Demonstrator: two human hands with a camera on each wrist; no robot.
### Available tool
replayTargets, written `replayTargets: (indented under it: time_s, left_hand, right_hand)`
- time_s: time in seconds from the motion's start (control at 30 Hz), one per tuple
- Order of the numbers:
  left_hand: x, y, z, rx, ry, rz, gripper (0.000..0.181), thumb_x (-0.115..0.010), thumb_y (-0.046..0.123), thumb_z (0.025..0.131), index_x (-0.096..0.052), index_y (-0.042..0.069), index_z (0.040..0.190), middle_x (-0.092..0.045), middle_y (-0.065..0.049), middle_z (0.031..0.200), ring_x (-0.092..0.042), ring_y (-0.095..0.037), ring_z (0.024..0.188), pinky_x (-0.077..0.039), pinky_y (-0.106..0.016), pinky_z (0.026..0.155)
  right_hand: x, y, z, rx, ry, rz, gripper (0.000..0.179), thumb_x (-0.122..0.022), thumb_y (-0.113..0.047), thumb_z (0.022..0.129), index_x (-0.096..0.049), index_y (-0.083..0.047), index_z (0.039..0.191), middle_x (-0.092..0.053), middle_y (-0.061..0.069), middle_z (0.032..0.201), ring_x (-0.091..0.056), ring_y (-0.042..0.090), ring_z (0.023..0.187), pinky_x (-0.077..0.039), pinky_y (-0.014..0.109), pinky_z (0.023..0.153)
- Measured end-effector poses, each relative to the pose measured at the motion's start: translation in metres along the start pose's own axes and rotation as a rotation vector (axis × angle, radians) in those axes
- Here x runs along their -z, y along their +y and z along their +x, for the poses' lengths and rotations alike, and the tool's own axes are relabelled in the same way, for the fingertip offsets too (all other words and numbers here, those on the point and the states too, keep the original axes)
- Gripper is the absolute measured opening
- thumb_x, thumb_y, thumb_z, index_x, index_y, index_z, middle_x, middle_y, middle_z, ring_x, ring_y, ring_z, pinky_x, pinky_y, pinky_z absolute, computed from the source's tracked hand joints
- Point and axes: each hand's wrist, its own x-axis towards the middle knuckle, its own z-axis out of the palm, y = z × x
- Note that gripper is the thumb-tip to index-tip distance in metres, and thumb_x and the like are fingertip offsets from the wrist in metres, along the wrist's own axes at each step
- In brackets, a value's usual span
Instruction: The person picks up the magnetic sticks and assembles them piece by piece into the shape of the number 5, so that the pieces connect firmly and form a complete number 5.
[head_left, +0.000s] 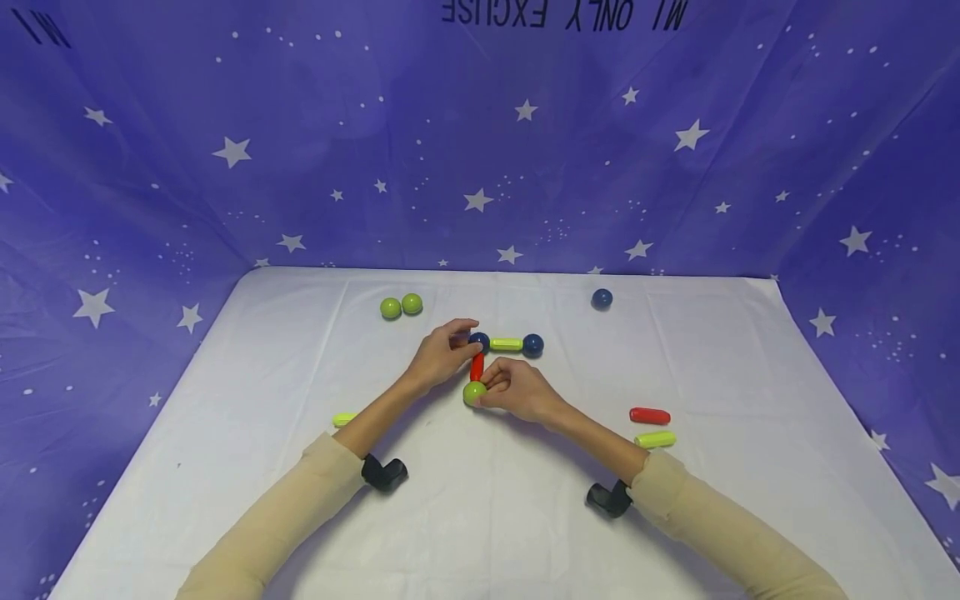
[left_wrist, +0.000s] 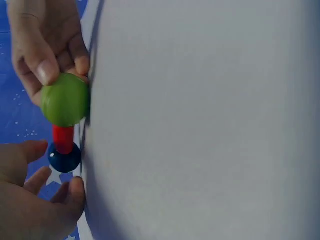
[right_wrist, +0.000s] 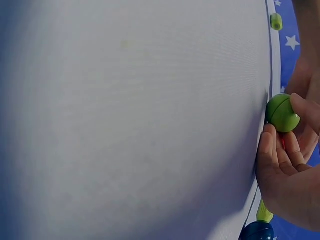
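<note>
Near the middle of the table, a red rod (head_left: 477,367) links a green ball (head_left: 472,393) to a dark blue ball (head_left: 481,337). From that blue ball a yellow-green rod (head_left: 506,343) runs right to a second dark blue ball (head_left: 533,345). My right hand (head_left: 523,392) pinches the green ball between thumb and fingers. Around the first blue ball, my left hand (head_left: 441,357) has its fingers loosely spread; in the left wrist view small gaps show between its fingertips (left_wrist: 76,186) and the ball (left_wrist: 65,159).
Two green balls (head_left: 401,306) lie at the back left, and another dark blue ball (head_left: 602,299) at the back right. A red rod (head_left: 649,416) and a yellow-green rod (head_left: 656,439) lie by the right forearm. Another yellow-green rod (head_left: 343,420) is partly behind the left forearm.
</note>
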Motion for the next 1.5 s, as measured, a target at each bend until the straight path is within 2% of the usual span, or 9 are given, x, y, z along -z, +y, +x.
replayTargets:
  time_s: [0.13,0.23,0.4,0.53,0.8,0.9,1.0,1.17,1.5]
  left_hand:
    - [0.006,0.000,-0.013,0.048,-0.009,-0.027,0.030,-0.071,0.016,0.092,-0.064,0.005,0.120,-0.066,-0.011,0.117,-0.064,-0.025,0.105,-0.052,-0.033,0.078]
    - [0.011,0.001,-0.025,0.055,-0.103,-0.031,0.020,-0.071,0.014,0.092,-0.066,0.005,0.109,-0.068,-0.007,0.102,-0.063,-0.022,0.095,-0.049,-0.031,0.077]
    - [0.016,0.001,-0.041,0.003,-0.265,-0.067,0.017,-0.071,0.011,0.091,-0.068,0.004,0.106,-0.068,-0.005,0.096,-0.063,-0.020,0.092,-0.048,-0.033,0.081]
    - [0.015,0.000,-0.046,-0.033,-0.303,-0.082,0.020,-0.074,0.008,0.089,-0.069,0.004,0.107,-0.068,-0.004,0.095,-0.063,-0.019,0.090,-0.050,-0.030,0.080]
    - [0.013,-0.002,-0.047,-0.044,-0.300,-0.102,0.023,-0.076,0.005,0.086,-0.069,0.002,0.107,-0.067,-0.007,0.093,-0.062,-0.020,0.087,-0.050,-0.027,0.076]
    - [0.015,0.013,-0.054,-0.051,-0.293,-0.096,0.024,-0.073,0.000,0.086,-0.067,-0.004,0.108,-0.067,-0.014,0.095,-0.061,-0.024,0.087,-0.050,-0.028,0.077]
    - [0.013,0.018,-0.055,-0.034,-0.277,-0.081,0.025,-0.072,-0.005,0.085,-0.065,-0.008,0.108,-0.066,-0.018,0.095,-0.060,-0.027,0.088,-0.048,-0.030,0.077]
    - [0.007,0.001,-0.048,-0.024,-0.245,-0.053,0.025,-0.076,-0.001,0.084,-0.067,-0.003,0.107,-0.065,-0.012,0.094,-0.058,-0.023,0.086,-0.047,-0.031,0.077]
    - [0.010,0.000,-0.050,-0.055,-0.256,-0.054,0.025,-0.079,0.005,0.084,-0.068,0.002,0.106,-0.064,-0.007,0.092,-0.057,-0.020,0.085,-0.047,-0.031,0.077]
  right_hand:
    - [0.000,0.000,0.000,-0.002,-0.008,0.015,0.027,-0.084,-0.009,0.079,-0.066,-0.004,0.099,-0.069,0.001,0.089,-0.067,0.012,0.079,-0.050,0.027,0.074]
    - [0.001,0.000,0.000,0.001,-0.012,0.022,0.028,-0.084,-0.010,0.080,-0.066,-0.004,0.099,-0.069,0.002,0.090,-0.067,0.013,0.080,-0.051,0.027,0.075]
    - [0.002,0.002,0.001,0.016,-0.017,0.029,0.028,-0.084,-0.011,0.081,-0.066,-0.003,0.100,-0.070,0.003,0.091,-0.067,0.013,0.081,-0.052,0.027,0.075]
    - [0.002,0.002,0.001,0.023,-0.023,0.057,0.029,-0.084,-0.010,0.081,-0.064,-0.002,0.101,-0.069,0.003,0.090,-0.067,0.013,0.081,-0.052,0.027,0.075]
    - [0.002,0.001,-0.001,0.017,-0.041,0.074,0.030,-0.082,-0.006,0.082,-0.063,0.000,0.104,-0.069,0.006,0.092,-0.067,0.015,0.083,-0.053,0.028,0.078]
    - [0.004,0.002,-0.002,0.022,-0.050,0.064,0.031,-0.081,-0.004,0.082,-0.063,0.000,0.107,-0.068,0.006,0.095,-0.067,0.016,0.086,-0.054,0.028,0.080]
    - [0.011,0.003,-0.006,0.044,-0.053,0.042,0.033,-0.081,-0.004,0.082,-0.064,0.001,0.110,-0.068,0.008,0.101,-0.067,0.018,0.092,-0.054,0.029,0.083]
    - [0.036,0.003,-0.022,0.093,-0.020,-0.078,0.030,-0.079,-0.007,0.085,-0.066,0.000,0.112,-0.069,0.009,0.106,-0.066,0.019,0.096,-0.053,0.034,0.087]
    - [0.106,0.034,-0.084,0.147,0.169,-0.267,0.029,-0.075,-0.013,0.089,-0.070,-0.004,0.116,-0.069,0.009,0.117,-0.062,0.033,0.114,-0.048,0.046,0.097]
